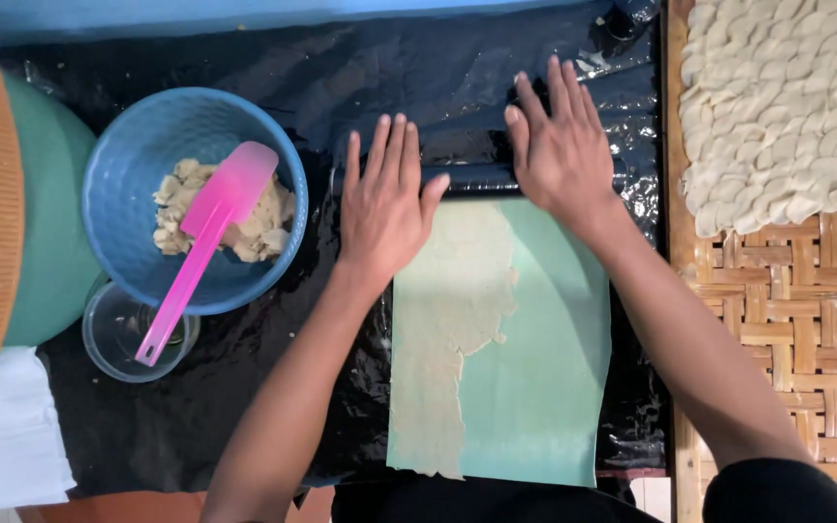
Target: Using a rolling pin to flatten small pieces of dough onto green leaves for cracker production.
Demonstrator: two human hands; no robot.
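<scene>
A thin sheet of pale dough point(443, 320) lies flattened on a light green mat point(544, 378), covering the mat's left part from its far edge down to its near edge, with a ragged right border. At the far edge of the mat a dark rolling pin point(472, 176) wrapped in black plastic lies crosswise, and both hands press on it. The left hand point(385, 208) lies flat, palm down, fingers straight and close together, thumb spread toward the middle; its grip is open and closes on nothing, the palm resting over the pin's left end and the dough's far edge. The right hand point(562, 145) is likewise flat and open, fingers splayed forward over the pin's right part, holding nothing.

The mat sits on a black plastic sheet point(244, 407) that covers the desk. To the left on that sheet stands a blue bowl point(128, 184) with lumps of the same pale dough point(254, 232) and a pink spatula point(201, 237) whose handle sticks out over the rim toward a small clear glass bowl point(108, 339) just beside it. Farther left is a green round container point(46, 213). On the right a woven bamboo tray point(796, 320) carries many small pale dough discs point(777, 97) laid overlapping at its far end
</scene>
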